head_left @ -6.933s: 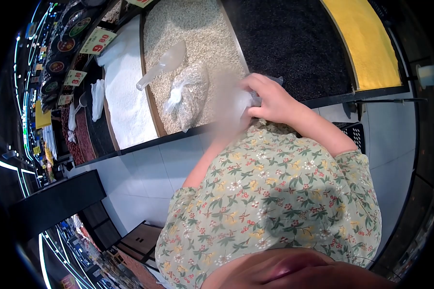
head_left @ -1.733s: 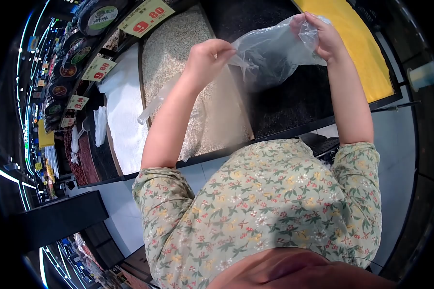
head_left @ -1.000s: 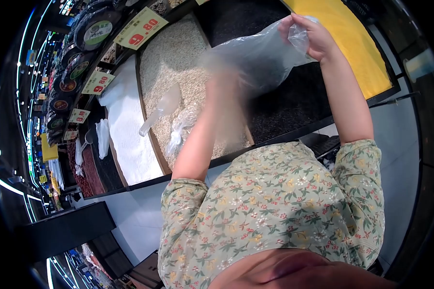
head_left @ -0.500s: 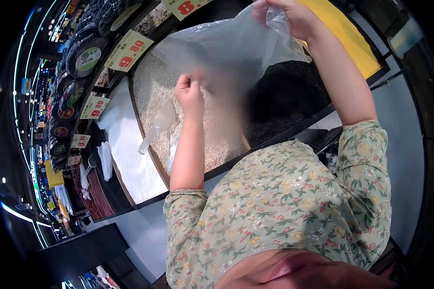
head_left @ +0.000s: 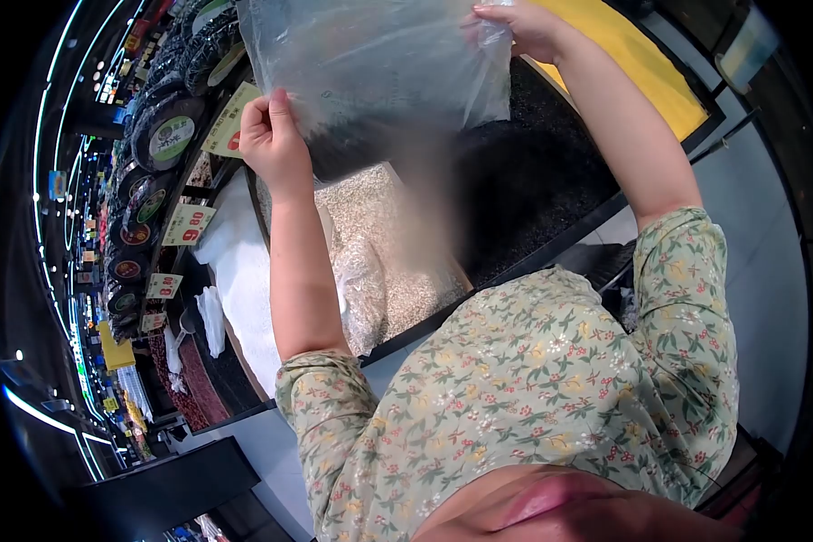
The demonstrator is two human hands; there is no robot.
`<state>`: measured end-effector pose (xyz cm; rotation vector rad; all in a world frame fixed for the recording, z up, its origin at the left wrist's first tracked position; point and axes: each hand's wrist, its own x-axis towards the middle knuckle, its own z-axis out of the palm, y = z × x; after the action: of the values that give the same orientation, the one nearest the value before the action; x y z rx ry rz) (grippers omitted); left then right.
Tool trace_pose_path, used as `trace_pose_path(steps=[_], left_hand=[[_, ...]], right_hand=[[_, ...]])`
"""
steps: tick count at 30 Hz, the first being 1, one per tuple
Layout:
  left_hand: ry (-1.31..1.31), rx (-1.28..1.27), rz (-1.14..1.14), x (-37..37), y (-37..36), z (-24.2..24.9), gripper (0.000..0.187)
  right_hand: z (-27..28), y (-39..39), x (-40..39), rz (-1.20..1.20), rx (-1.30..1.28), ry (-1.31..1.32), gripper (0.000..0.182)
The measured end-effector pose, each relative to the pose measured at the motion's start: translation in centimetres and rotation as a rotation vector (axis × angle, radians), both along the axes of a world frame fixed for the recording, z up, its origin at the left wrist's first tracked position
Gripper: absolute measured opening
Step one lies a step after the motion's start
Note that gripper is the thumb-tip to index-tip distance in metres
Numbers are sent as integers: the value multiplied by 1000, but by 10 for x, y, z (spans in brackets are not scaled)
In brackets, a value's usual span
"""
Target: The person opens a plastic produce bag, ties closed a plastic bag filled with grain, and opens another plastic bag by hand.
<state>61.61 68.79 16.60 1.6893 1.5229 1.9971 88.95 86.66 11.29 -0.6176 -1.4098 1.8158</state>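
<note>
A clear plastic bag [head_left: 379, 63] is stretched flat between my two hands over the grain bins. My left hand [head_left: 275, 140] is closed on the bag's left edge, thumb pressed on top. At the opposite top corner, my right hand [head_left: 526, 27] pinches the film, its fingers partly behind it. Below the bag lies a bin of pale grain [head_left: 415, 298], with a crumpled clear plastic bag [head_left: 361, 280] on it. A dark grain bin [head_left: 542, 181] sits to the right. A blurred patch covers part of the middle, and the bag's top edge runs out of view.
A bin of white grain or powder [head_left: 244, 262] lies left of the pale grain. Price signs [head_left: 188, 226] and wrapped round packages [head_left: 167, 135] line the left side. Dark red grain [head_left: 212, 388] is farther left. A yellow surface [head_left: 641, 63] is at upper right.
My left hand has moved left and up, and now grips the bag's left edge. The bag is spread wider and further left. The clear scoop on the grain no longer shows.
</note>
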Motion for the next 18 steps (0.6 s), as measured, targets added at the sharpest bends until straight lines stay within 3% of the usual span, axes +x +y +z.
trace_pose_path(steps=[10,18], left_hand=[[102,40,13,1,16,23,19],[182,68,36,6,28,56,20]], right_hand=[[-22,12,-12,-83,-7,-224,33],[-37,23,-24,5,0,-148,35]])
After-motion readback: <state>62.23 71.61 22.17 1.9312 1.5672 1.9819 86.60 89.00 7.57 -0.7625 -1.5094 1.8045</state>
